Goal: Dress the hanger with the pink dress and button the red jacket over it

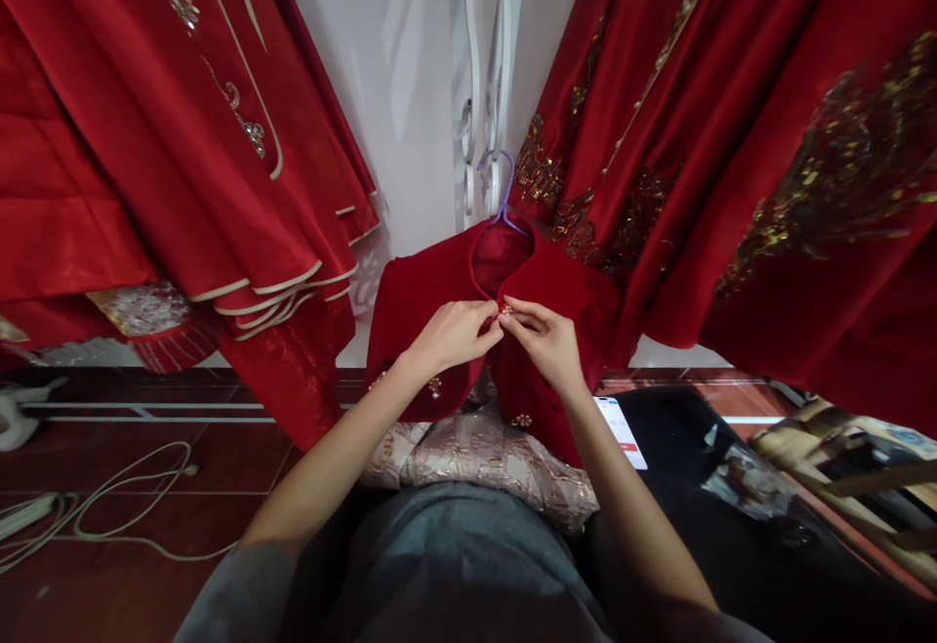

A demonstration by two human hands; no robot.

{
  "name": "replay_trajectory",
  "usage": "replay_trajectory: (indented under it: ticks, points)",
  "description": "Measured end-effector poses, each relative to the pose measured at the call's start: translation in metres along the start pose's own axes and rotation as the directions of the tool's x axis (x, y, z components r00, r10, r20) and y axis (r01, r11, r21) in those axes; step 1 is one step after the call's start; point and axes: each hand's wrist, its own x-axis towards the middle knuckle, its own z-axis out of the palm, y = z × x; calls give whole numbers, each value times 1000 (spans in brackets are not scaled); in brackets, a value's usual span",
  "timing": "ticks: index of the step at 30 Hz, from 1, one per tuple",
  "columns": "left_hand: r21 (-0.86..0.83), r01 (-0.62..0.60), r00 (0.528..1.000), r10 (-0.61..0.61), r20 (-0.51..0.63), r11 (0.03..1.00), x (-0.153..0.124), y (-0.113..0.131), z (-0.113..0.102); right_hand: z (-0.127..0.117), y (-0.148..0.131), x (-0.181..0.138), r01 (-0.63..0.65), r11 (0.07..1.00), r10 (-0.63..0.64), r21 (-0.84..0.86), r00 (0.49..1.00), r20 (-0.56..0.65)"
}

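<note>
A short red jacket (426,277) hangs in front of me on a purple hanger (505,196), its lower part against a pale pink shiny fabric (475,450) over my lap. At the neck opening sits a small beaded button (505,310). My left hand (460,329) is closed, thumb and fingers pinched at the jacket's front edge right beside the button. From the other side my right hand (548,336) closes thumb and forefinger on the button. The fingertips nearly meet and partly hide the fastening. More beaded ornaments (434,386) show lower on the jacket's front.
Red garments with trim (241,194) hang at left, and sequinned red garments (659,184) at right. A phone (621,433) and a clear plastic bag (751,480) lie on a black surface at right. A white cable (109,516) loops across the tiled floor.
</note>
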Motion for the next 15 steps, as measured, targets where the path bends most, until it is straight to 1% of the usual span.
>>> replay_trajectory:
  ticks: [3, 5, 7, 9, 10, 12, 13, 15]
  points:
    - [94, -83, 994, 76, 76, 992, 4, 0, -2, -2, 1, 1, -7, 1000, 7, -9, 1000, 2]
    - [96, -106, 990, 96, 108, 990, 5, 1, -1, -4, 2, 2, -2, 999, 2, -35, 1000, 15]
    - [40, -64, 994, 60, 92, 997, 4, 3, 3, -4, 3, 2, 15, 997, -13, -74, 1000, 22]
    - [-88, 49, 998, -47, 29, 995, 1, 6, 10, -3, 2, 1, 52, 993, -46, -107, 998, 52]
    - [-184, 116, 993, -119, -8, 976, -1, 7, 14, -2, 2, 1, 81, 989, -72, -124, 994, 81]
    - [-418, 214, 963, -261, -58, 883, -5, 9, 21, 1, 0, -1, 150, 973, -123, -176, 980, 157]
    - [-536, 240, 945, -322, -63, 810, -7, 9, 24, 1, 0, -2, 177, 961, -138, -211, 973, 185]
    - [-722, 265, 915, -404, -22, 639, -10, 8, 28, -1, -2, -3, 184, 938, -126, -294, 970, 208]
